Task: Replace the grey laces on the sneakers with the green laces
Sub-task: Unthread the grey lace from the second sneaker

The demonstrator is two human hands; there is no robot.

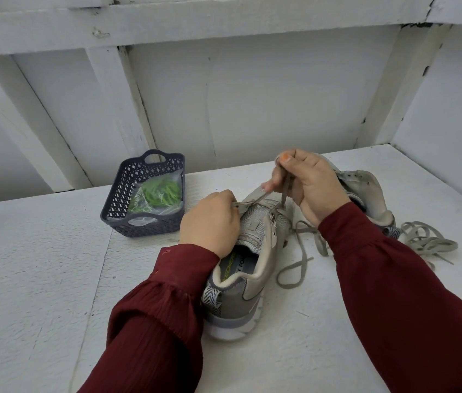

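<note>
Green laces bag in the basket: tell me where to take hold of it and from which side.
Pinch the bag of green laces at its bulging middle, where the coiled laces lift the clear plastic; that likely gives the best grip. Come straight down from above, since the basket walls enclose it on every side.

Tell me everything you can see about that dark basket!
The basket is dark blue-grey, looks plastic, rectangular, with lattice-holed walls and a handle slot at each end. It stands upright on the white table, left of the near sneaker. Inside lies a clear bag of green laces.
</note>
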